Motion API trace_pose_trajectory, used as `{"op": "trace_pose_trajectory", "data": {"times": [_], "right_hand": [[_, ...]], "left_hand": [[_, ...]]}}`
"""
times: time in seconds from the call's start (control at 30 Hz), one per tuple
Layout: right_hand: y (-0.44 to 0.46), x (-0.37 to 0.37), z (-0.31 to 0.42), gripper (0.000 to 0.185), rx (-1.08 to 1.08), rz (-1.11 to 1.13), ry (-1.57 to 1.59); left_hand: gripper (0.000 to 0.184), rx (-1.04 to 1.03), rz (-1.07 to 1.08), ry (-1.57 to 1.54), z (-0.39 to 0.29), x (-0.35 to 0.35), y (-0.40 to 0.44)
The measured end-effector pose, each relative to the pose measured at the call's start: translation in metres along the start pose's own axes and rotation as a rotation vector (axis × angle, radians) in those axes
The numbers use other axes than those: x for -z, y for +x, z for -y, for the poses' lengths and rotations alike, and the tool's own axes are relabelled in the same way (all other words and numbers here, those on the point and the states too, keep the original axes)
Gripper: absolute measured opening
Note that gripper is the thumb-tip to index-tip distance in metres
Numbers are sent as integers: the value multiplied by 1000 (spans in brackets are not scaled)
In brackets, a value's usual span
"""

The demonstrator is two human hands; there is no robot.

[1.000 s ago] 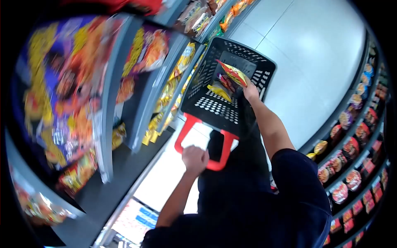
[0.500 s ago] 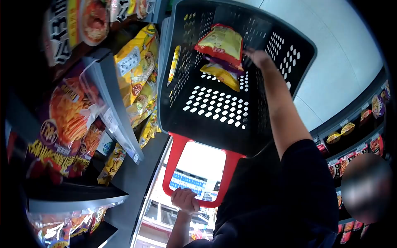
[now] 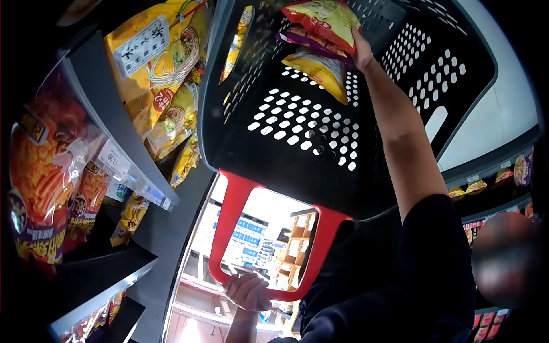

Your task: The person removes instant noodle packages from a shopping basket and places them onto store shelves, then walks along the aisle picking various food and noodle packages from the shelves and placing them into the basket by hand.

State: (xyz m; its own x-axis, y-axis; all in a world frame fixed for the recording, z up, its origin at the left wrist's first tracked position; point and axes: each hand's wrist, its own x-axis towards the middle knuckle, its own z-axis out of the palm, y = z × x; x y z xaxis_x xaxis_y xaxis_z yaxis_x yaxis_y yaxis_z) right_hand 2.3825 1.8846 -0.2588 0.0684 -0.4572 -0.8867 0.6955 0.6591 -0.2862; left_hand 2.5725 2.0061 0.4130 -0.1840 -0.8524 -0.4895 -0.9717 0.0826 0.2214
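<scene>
A black shopping basket (image 3: pixel 297 177) with perforated walls and a red handle (image 3: pixel 311 257) fills the middle of the view. My left hand (image 3: pixel 249 291) is closed around the handle's crossbar. Inside the basket lie a yellow-green food packet with red edges (image 3: pixel 326 20), a purple-edged packet (image 3: pixel 314 43) beneath it and a yellow packet (image 3: pixel 320 71) lowest. At the right edge of the red-edged packet, my right hand (image 3: pixel 362 52) grips its side; some fingers are hidden behind it. Whether it also holds the purple-edged packet I cannot tell.
Shelves on the left carry yellow noodle packets (image 3: pixel 151 63) and red-and-purple food packets (image 3: pixel 46 188), with a grey shelf edge (image 3: pixel 128 166) close to the basket. Bowl-shaped packages (image 3: pixel 476 187) line shelves at the right. Pale floor (image 3: pixel 492 131) shows beyond the basket.
My right hand has moved onto the side of the red-edged packet and closed on it. The basket and its packets appear larger and higher in view. My left hand keeps the handle.
</scene>
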Motion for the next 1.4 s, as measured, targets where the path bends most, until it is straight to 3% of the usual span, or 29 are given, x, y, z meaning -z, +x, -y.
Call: {"op": "trace_pose_trajectory", "data": {"times": [0.03,0.13,0.17,0.2,0.23,0.27,0.37,0.4,0.47,0.5,0.53,0.63,0.77,0.8,0.87,0.93,1.0,1.03,1.07,1.1,1.13,1.2,1.27,1.3,1.4], "right_hand": [[-29,-22,21,68,-87,-43,51],[-35,-14,26,70,-48,-81,251],[-58,-28,44,72,-80,-285,238],[-68,-28,43,73,-36,-402,200],[-62,-7,27,71,58,-336,224],[-73,5,16,64,127,-354,66],[-183,-38,37,35,-78,-352,129],[-200,-36,24,36,68,-234,-48],[-226,-46,21,32,5,-142,-174],[-260,-74,30,24,233,-75,-335],[-294,-110,41,19,198,-43,-189],[-427,-234,74,25,638,440,-336],[-607,-400,131,18,1039,858,-468],[-637,-434,143,17,1182,975,-470],[-685,-491,158,16,1202,1036,-561],[-715,-535,163,18,1426,1034,-669],[-745,-560,160,20,1504,1032,-810],[-756,-565,156,25,1428,1028,-910],[-763,-567,149,27,1539,948,-1000],[-765,-567,141,29,1648,861,-1087],[-765,-565,134,31,1756,770,-1168],[-754,-556,115,37,1730,803,-1254],[-742,-541,94,39,1688,811,-1346],[-737,-532,85,39,1669,830,-1366],[-739,-502,72,37,1531,901,-1381]], "left_hand": [[28,-15,-32,-15,-2,-1,2],[27,-9,-125,-12,-3,-5,-4],[18,-6,-150,-41,-5,-3,2],[13,-14,-176,-42,-3,-4,3],[12,-31,-185,-66,-4,-3,7],[11,-46,-209,-77,-3,0,11],[12,-92,-299,-122,0,3,7],[13,-118,-339,-134,1,1,5],[16,-134,-413,-195,0,3,2],[13,-140,-459,-201,-1,6,0],[9,-120,-459,-225,0,6,-4],[7,-178,-590,-259,1,10,-8],[8,-232,-664,-260,9,1,-15],[6,-271,-613,-346,13,7,-21],[13,-6,-418,-1340,21,21,-32],[25,-38,-716,-1423,48,73,-44],[16,26,-1186,-1160,91,143,-62],[11,17,-1337,-958,130,168,-68],[19,53,-1480,-1208,146,200,-78],[31,111,-1654,-895,171,224,-83],[41,68,-1670,-869,188,243,-92],[57,148,-1683,-891,215,259,-86],[62,158,-1612,-654,214,279,-87],[58,280,-1539,-697,224,273,-72],[49,220,-1480,-685,237,269,-54]]}}
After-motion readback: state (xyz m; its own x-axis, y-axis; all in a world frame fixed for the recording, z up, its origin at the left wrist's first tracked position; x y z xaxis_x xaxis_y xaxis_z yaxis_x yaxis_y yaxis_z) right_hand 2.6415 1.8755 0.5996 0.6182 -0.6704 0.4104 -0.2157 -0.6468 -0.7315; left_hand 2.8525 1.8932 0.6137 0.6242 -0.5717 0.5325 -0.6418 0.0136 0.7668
